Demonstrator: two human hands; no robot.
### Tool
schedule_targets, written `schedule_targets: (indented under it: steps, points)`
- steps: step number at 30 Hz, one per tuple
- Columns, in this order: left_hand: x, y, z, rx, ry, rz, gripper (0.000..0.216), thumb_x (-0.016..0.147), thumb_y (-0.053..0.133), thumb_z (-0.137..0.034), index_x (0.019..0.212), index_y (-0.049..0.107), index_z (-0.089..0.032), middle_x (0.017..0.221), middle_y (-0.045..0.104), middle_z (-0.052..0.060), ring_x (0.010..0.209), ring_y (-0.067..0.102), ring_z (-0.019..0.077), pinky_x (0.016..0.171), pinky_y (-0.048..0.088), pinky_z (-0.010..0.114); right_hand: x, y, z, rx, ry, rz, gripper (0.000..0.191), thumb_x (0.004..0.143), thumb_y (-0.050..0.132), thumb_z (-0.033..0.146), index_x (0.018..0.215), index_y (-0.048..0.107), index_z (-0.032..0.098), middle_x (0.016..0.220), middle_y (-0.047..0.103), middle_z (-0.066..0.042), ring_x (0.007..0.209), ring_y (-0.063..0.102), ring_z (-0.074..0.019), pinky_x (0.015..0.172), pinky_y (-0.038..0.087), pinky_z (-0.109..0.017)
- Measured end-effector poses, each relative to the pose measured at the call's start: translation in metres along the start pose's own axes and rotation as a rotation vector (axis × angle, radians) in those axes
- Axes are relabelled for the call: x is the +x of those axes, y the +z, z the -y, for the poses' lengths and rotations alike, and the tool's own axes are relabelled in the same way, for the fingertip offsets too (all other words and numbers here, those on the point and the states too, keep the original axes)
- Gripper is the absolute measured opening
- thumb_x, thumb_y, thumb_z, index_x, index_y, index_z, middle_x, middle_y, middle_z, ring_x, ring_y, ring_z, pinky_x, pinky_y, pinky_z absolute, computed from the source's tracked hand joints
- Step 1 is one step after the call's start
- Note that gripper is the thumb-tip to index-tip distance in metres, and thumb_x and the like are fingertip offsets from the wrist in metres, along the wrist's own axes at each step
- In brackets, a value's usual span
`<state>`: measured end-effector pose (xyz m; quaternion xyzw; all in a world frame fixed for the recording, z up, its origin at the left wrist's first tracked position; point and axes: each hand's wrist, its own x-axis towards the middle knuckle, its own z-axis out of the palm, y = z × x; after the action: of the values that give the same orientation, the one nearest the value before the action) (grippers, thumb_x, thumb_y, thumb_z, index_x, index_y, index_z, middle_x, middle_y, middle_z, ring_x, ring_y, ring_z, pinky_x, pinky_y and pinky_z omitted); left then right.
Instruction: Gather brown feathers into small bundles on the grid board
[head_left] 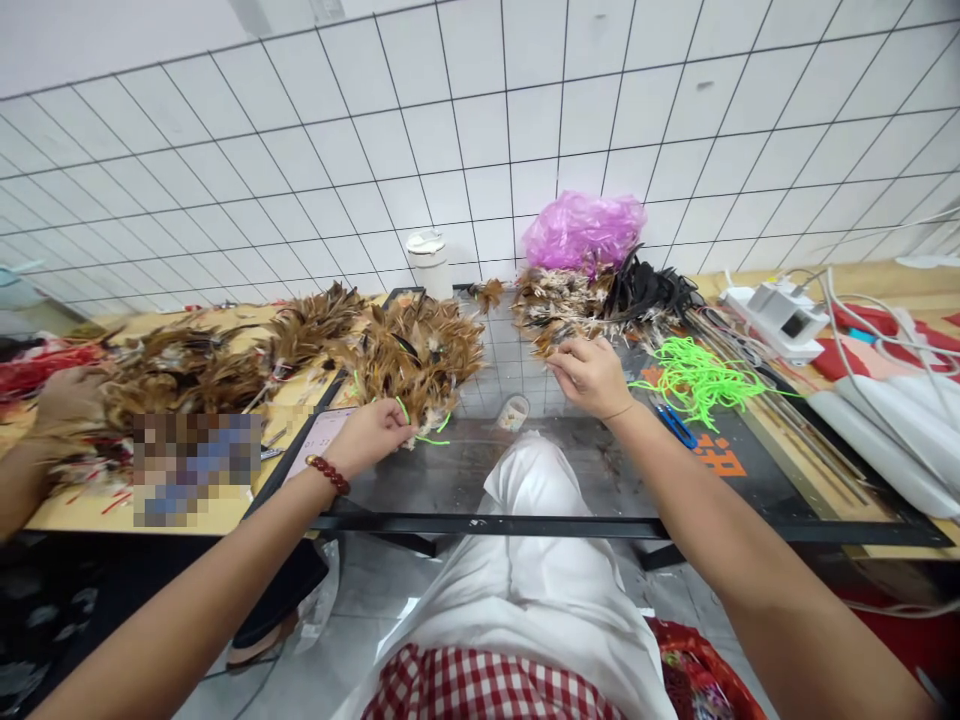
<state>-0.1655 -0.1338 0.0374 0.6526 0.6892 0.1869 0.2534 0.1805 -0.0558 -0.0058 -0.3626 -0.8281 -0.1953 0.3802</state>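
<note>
My left hand [375,435] is closed in a pinch at the front edge of a pile of brown feathers [424,345]. Short bright green cord [433,440] shows at its fingertips, and pale quill ends lie beside them. My right hand [592,375] is held over the glass tabletop with thumb and fingers pressed together; anything between them is too small to make out. Its fingertips are at the front of a heap of pale-quilled feathers [559,300]. Right of that hand lie a tangle of green cord [705,380] and blue-handled snips [676,426].
Behind are a pink plastic bag [585,230], black feathers [649,295] and a white lidded cup [429,262]. A phone [319,440] lies by my left wrist. A power strip [784,315] with cables is at right. Another person's hand [71,400] touches feathers [187,370] at left.
</note>
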Motion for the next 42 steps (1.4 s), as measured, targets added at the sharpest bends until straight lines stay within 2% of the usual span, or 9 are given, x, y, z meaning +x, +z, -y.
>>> schedule_targets:
  steps: [5,9,12,16,19,22,29,37,42]
  points:
    - [-0.009,0.0,-0.006,0.349,0.096,-0.028,0.025,0.071,0.058,-0.043,0.062,0.058,-0.02,0.058,0.061,0.002,0.057,0.055,0.017,0.054,0.032,0.026,-0.001,0.001,-0.001,-0.005,0.012,-0.007,0.018,0.089,0.05,0.026,0.093,0.067,0.021,0.091,0.066,-0.005,0.08,0.054,-0.0156,0.074,0.029,-0.032]
    - [-0.023,-0.011,-0.039,0.361,0.19,-0.225,0.027,0.074,0.058,-0.047,0.067,0.063,-0.021,0.057,0.06,0.001,0.056,0.053,0.0161,0.054,0.031,0.026,-0.002,0.003,-0.002,-0.016,0.016,0.005,0.019,0.089,0.05,0.027,0.094,0.067,0.021,0.092,0.065,-0.005,0.08,0.053,-0.0159,0.075,0.028,-0.033]
    - [-0.026,-0.001,-0.077,0.095,0.3,-0.248,0.027,0.076,0.059,-0.046,0.074,0.066,-0.02,0.059,0.062,0.0,0.053,0.052,0.0126,0.054,0.035,0.024,-0.001,0.003,-0.001,-0.011,0.016,0.031,0.02,0.09,0.049,0.027,0.096,0.067,0.021,0.094,0.065,-0.006,0.084,0.053,-0.0166,0.076,0.027,-0.033]
    - [-0.004,0.041,-0.127,-0.29,0.377,-0.055,0.022,0.071,0.067,-0.037,0.077,0.066,-0.016,0.06,0.061,0.0,0.051,0.05,0.0096,0.051,0.037,0.022,0.0,0.001,0.0,-0.013,0.038,0.065,0.021,0.09,0.048,0.027,0.096,0.067,0.021,0.096,0.065,-0.006,0.087,0.053,-0.0174,0.078,0.027,-0.034]
    - [0.024,0.076,-0.153,-0.61,0.294,0.102,0.016,0.068,0.07,-0.026,0.076,0.062,-0.014,0.055,0.059,0.0,0.047,0.049,0.0079,0.046,0.037,0.02,-0.001,0.0,-0.001,-0.041,0.093,0.086,0.022,0.091,0.047,0.028,0.096,0.067,0.021,0.096,0.064,-0.006,0.086,0.052,-0.0181,0.078,0.027,-0.034]
    - [0.051,0.101,-0.167,-0.913,0.16,0.085,0.011,0.071,0.065,-0.02,0.075,0.058,-0.013,0.057,0.057,-0.001,0.042,0.044,0.0053,0.04,0.031,0.018,-0.003,0.0,-0.005,-0.085,0.191,0.089,0.024,0.092,0.045,0.027,0.098,0.067,0.022,0.097,0.064,-0.007,0.088,0.051,-0.0194,0.078,0.026,-0.035]
    - [0.101,0.125,-0.166,-1.16,-0.07,-0.172,0.014,0.074,0.057,-0.01,0.086,0.052,-0.015,0.064,0.056,-0.003,0.041,0.044,0.0041,0.04,0.031,0.017,-0.005,-0.002,-0.013,-0.177,0.431,0.146,0.025,0.092,0.045,0.028,0.102,0.066,0.023,0.101,0.064,-0.007,0.092,0.049,-0.0213,0.078,0.025,-0.035]
    - [0.111,0.148,-0.144,-1.062,0.017,-0.074,0.022,0.07,0.058,-0.007,0.09,0.052,-0.015,0.064,0.056,-0.002,0.046,0.049,0.0068,0.044,0.038,0.019,-0.005,-0.004,-0.008,-0.241,0.453,0.415,0.028,0.086,0.052,0.041,0.096,0.069,0.021,0.097,0.063,-0.01,0.095,0.048,-0.0252,0.079,0.028,-0.037]
    - [0.108,0.149,-0.139,-1.085,0.071,-0.055,0.02,0.071,0.06,-0.011,0.09,0.055,-0.015,0.066,0.058,-0.002,0.046,0.05,0.0059,0.044,0.038,0.018,-0.003,-0.005,-0.014,-0.136,0.47,0.494,0.021,0.085,0.049,0.026,0.084,0.069,0.019,0.092,0.063,-0.009,0.091,0.051,-0.0226,0.077,0.032,-0.035]
